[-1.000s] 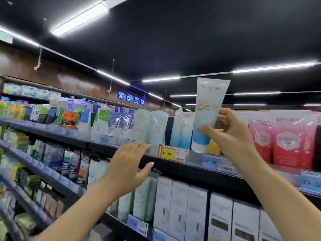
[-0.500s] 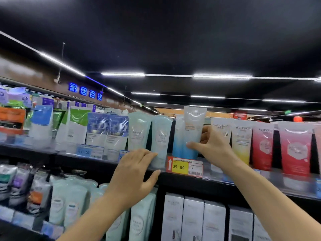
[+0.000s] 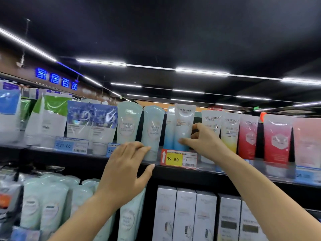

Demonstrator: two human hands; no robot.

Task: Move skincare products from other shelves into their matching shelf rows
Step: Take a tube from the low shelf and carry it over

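Gripping a blue-and-white tube (branded WETCODE) between thumb and curled fingers, the right hand holds it upright on the top shelf, above a yellow price tag; the left hand, fingers spread, touches a pale green tube.

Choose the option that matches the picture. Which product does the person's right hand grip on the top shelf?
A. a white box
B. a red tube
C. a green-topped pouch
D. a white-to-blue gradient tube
D: the right hand has thumb and fingers wrapped round the white-to-blue gradient tube, which stands upright above the yellow 39.80 price tag.
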